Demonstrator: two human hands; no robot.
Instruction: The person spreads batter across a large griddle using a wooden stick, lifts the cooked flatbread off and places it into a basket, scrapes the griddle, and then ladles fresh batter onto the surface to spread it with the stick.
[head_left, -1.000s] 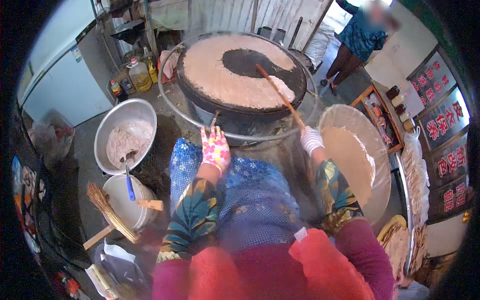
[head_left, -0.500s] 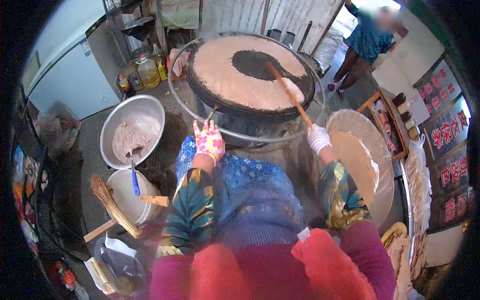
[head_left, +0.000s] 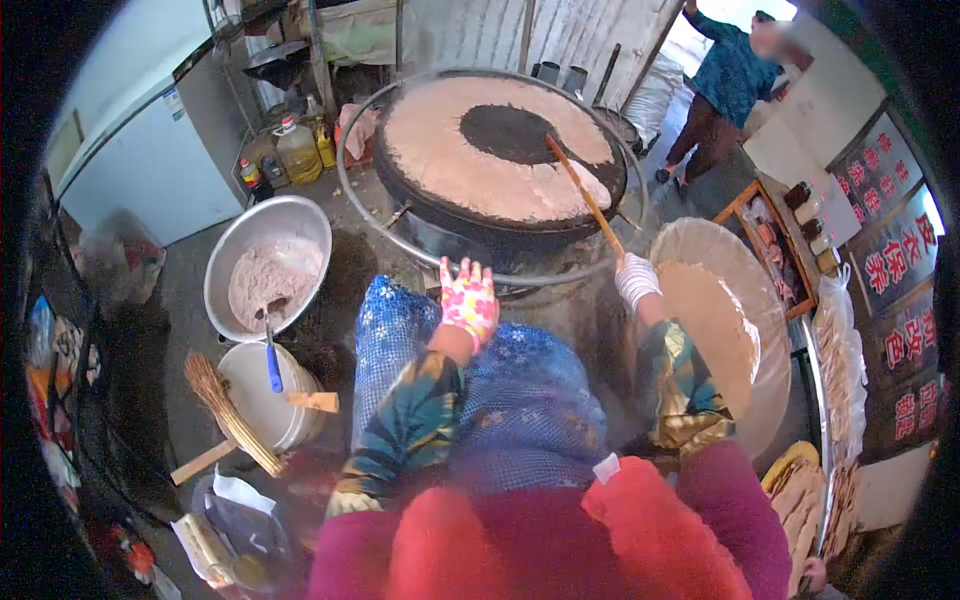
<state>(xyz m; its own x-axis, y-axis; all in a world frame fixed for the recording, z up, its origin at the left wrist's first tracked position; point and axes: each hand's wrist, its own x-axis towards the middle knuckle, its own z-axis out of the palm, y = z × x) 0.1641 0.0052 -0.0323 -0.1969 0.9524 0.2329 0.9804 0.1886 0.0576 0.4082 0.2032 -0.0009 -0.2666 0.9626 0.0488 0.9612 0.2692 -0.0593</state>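
A pale-pink batter [head_left: 430, 150] forms a broad ring on the round dark griddle [head_left: 510, 133], whose middle shows bare. My right hand [head_left: 637, 282], in a white knit glove, grips a long wooden stick [head_left: 583, 193]; its far end lies on the griddle beside a thicker lump of batter at the right. My left hand [head_left: 468, 303], in a pink flowered glove, has its fingers spread at the near side of the metal ring [head_left: 355, 185] around the griddle. It holds nothing; whether its fingertips touch the ring I cannot tell. A short peg [head_left: 400, 214] juts from the griddle's side.
At left, a metal bowl [head_left: 222, 250] of pinkish batter holds a blue-handled scoop [head_left: 273, 368], above a white bucket [head_left: 240, 365] with a straw brush [head_left: 215, 395] beside it. Right stands a round tray of thin flatbread [head_left: 700, 320]. Another person [head_left: 725, 80] stands at back right.
My left hand has moved right, away from the peg, which has shifted left as the griddle turned. The stick's far end has shifted slightly right. The other person has straightened a little.
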